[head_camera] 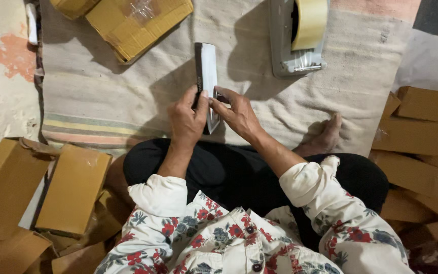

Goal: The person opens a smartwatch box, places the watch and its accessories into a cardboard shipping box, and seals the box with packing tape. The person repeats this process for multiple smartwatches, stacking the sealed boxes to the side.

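Sitting cross-legged on a beige woven floor mat [128,96] with coloured stripes along its edge, a person in a floral-print white shirt holds a narrow flat silver-and-black metal piece [208,76] upright over the lap. The left hand [186,119] is closed round its lower dark edge, thumb pressed to the face; the right hand [235,114] pinches its lower right edge between fingertips and thumb. The piece's upper end rises clear of both hands, above the mat. A grey desktop tape dispenser [290,45] loaded with a cream tape roll [310,20] stands on the mat beyond the hands, to the right. Sealed brown cardboard cartons [138,23] lie at the mat's far left; flat brown cardboard boxes [72,187] are stacked beside the left knee, and more boxes [422,137] to the right
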